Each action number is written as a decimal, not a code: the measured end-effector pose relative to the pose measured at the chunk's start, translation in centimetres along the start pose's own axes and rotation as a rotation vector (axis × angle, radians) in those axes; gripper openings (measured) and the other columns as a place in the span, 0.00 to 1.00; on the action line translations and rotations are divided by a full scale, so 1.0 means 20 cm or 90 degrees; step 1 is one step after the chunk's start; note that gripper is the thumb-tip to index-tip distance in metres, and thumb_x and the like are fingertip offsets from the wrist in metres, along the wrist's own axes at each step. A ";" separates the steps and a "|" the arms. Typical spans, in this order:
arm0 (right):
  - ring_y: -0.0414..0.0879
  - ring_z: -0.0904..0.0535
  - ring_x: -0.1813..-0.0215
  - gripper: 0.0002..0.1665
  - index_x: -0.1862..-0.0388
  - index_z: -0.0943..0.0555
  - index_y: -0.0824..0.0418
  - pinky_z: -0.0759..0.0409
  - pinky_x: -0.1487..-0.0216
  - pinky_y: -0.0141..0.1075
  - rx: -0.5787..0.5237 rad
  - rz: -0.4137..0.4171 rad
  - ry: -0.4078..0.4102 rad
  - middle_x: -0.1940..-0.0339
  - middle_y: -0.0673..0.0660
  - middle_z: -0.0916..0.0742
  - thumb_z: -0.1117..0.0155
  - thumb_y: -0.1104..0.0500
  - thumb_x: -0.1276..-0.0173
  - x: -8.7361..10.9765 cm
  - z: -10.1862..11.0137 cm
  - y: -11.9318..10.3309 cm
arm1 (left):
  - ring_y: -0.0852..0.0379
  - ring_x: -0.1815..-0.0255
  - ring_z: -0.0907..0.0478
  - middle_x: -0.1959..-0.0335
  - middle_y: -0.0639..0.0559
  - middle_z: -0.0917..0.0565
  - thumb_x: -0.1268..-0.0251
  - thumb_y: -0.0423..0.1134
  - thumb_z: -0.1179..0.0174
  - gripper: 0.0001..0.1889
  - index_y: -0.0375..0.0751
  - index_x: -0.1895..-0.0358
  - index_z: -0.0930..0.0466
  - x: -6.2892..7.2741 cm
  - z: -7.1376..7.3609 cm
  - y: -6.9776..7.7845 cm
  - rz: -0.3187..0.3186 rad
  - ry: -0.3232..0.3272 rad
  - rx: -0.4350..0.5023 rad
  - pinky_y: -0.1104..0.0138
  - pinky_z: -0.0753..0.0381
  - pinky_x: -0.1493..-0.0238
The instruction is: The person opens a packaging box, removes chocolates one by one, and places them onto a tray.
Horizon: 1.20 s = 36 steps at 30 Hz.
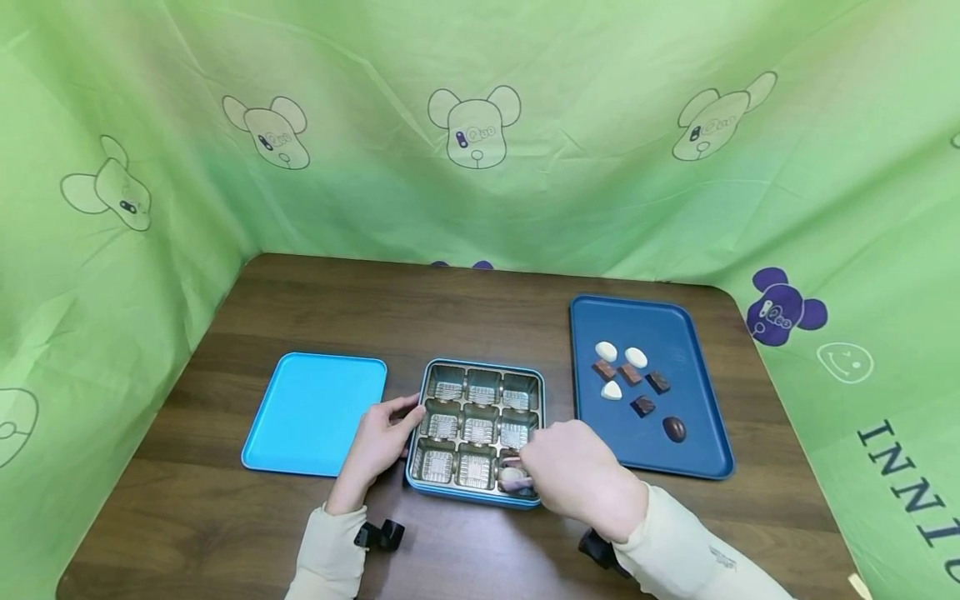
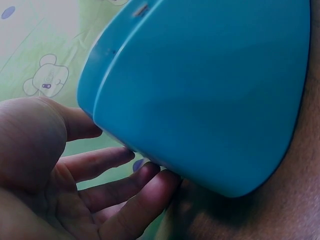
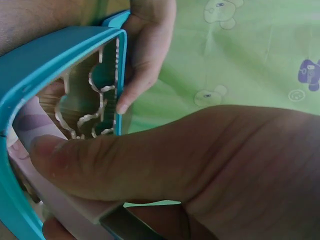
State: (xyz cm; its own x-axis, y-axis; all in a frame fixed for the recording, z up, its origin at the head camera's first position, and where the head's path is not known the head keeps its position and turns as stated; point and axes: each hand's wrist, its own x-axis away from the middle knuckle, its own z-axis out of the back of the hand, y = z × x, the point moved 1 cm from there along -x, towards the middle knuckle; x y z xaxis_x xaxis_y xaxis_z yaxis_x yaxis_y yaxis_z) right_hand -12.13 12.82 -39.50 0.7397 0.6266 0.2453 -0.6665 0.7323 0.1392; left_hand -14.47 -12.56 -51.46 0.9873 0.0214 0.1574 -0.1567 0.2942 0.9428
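Note:
A blue rectangular tin point(image 1: 474, 500) with a gold nine-compartment insert stands in front of me. My left hand point(image 1: 382, 442) holds its left side, thumb at the rim and fingers against the outer wall; the left wrist view shows those fingers along the lower edge of the tin point(image 2: 200, 100). My right hand point(image 1: 573, 467) grips pale pink tongs point(image 3: 75, 200), their tips down in the near right compartment. Between the tips is a white chocolate point(image 1: 513, 475), partly covered by them. In the right wrist view the thumb point(image 3: 100, 165) presses along the upper arm of the tongs.
On the right lies a dark blue tray point(image 1: 697, 450) with several white, brown and dark chocolates, among them a dark oval chocolate point(image 1: 674, 429). A light blue lid point(image 1: 315, 412) lies left of the tin. Green printed cloth point(image 1: 480, 208) hangs around the wooden table point(image 1: 435, 308).

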 end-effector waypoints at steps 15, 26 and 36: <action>0.40 0.33 0.81 0.09 0.65 0.12 0.51 0.32 0.83 0.34 -0.071 -0.027 0.004 0.83 0.46 0.22 0.23 0.50 0.42 0.12 0.16 0.11 | 0.59 0.83 0.23 0.57 0.38 0.13 0.27 0.39 0.38 0.21 0.32 0.36 0.21 0.00 0.00 0.01 0.004 -0.002 0.006 0.66 0.22 0.83; 0.41 0.30 0.81 0.18 0.51 0.10 0.50 0.31 0.84 0.39 -0.091 -0.124 0.051 0.72 0.50 0.13 0.24 0.48 0.40 0.15 0.22 0.33 | 0.59 0.84 0.24 0.58 0.39 0.13 0.27 0.38 0.38 0.21 0.32 0.37 0.20 0.00 0.00 0.00 0.002 0.000 0.011 0.67 0.23 0.84; 0.47 0.26 0.78 0.17 0.53 0.09 0.48 0.28 0.80 0.46 -0.124 -0.182 0.023 0.74 0.49 0.16 0.23 0.46 0.41 0.19 0.16 0.51 | 0.59 0.82 0.22 0.57 0.39 0.13 0.27 0.38 0.38 0.21 0.32 0.37 0.21 0.00 0.00 0.00 0.003 -0.001 0.011 0.67 0.23 0.84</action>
State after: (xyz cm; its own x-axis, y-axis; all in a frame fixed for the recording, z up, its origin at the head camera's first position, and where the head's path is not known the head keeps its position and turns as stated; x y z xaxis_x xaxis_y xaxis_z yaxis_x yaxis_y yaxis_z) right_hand -16.53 21.81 -34.08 0.8991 0.3953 0.1882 -0.4044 0.9145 0.0113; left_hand -14.48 -12.50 -51.42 0.9864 0.0220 0.1626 -0.1623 0.2768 0.9471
